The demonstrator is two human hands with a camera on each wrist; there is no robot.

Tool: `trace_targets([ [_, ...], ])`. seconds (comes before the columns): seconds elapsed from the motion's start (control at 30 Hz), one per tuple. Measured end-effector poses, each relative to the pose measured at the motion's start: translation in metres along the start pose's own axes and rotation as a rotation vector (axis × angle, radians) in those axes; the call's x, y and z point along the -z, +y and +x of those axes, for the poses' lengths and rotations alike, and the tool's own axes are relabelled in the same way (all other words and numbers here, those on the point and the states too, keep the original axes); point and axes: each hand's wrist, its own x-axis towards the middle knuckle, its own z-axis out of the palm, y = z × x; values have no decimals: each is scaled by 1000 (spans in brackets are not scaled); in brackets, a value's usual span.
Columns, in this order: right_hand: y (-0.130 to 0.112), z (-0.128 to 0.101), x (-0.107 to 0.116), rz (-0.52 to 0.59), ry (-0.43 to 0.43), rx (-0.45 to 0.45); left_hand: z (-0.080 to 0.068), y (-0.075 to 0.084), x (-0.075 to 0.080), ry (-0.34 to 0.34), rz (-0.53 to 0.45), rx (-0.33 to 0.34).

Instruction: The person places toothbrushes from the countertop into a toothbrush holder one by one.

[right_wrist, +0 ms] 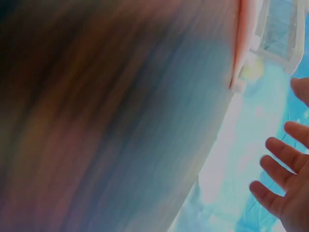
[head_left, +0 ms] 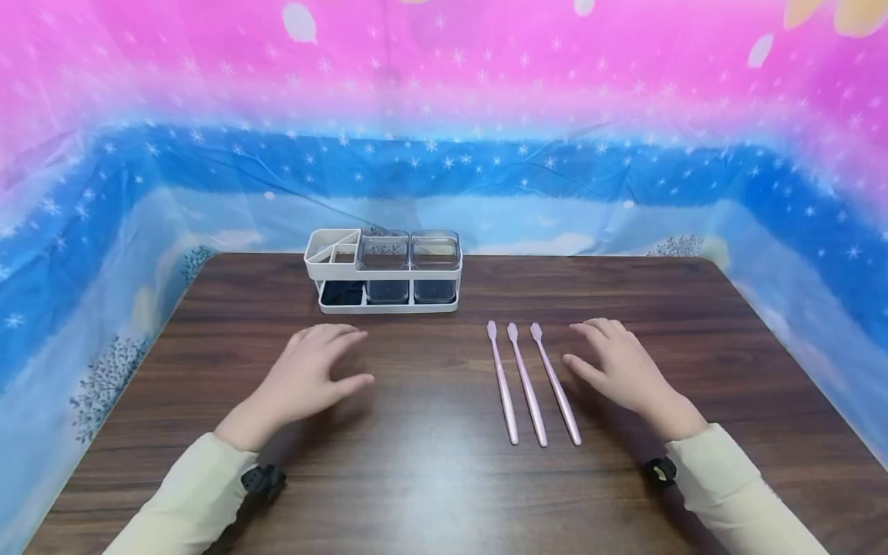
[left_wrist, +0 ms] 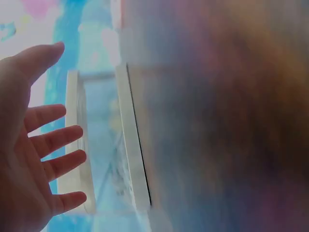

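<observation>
Three pink toothbrushes lie side by side on the wooden table: a left one [head_left: 504, 393], a middle one [head_left: 529, 389] and a right one [head_left: 557, 389], bristle heads toward the back. Just to their right is my right hand [head_left: 617, 366], thumb and fingers spread and holding nothing. My left hand [head_left: 305, 378] is over the left part of the table with its fingers apart, nothing in it. Beyond that hand stands a white two-level organizer [head_left: 331, 271] with a divided top section. Two clear cups, a left one [head_left: 384, 253] and a right one [head_left: 435, 251], sit in it.
The dark wood table [head_left: 416, 493] reaches back to a pink and blue patterned cloth [head_left: 486, 169] that hangs around its far side and both flanks. Black camera straps, a left one [head_left: 264, 481] and a right one [head_left: 660, 472], sit at the cream sleeve cuffs.
</observation>
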Motion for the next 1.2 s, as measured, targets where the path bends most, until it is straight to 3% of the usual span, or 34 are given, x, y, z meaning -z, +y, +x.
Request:
trace_targets([
  [0.1, -6, 4, -3, 66, -35, -43, 4, -17, 7, 67, -91, 125],
  [0.2, -12, 9, -6, 143, -64, -84, 10, -35, 14, 181, -209, 242],
  [0.3, -16, 16, -9, 187, -86, -125, 19, -52, 19, 289, -339, 283],
  [0.4, -19, 21, -12, 202, -125, -173, 32, -67, 22, 325, -437, 287],
  [0.6, -24, 27, -20, 225, -216, -274, 55, -87, 27, 241, -534, 361],
  [0.83, -28, 28, -27, 226, -267, -340, 68, -99, 24, 105, -590, 409],
  [1.2, -30, 30, -26, 230, -257, -398, 86, -101, 18, 36, -726, 347],
])
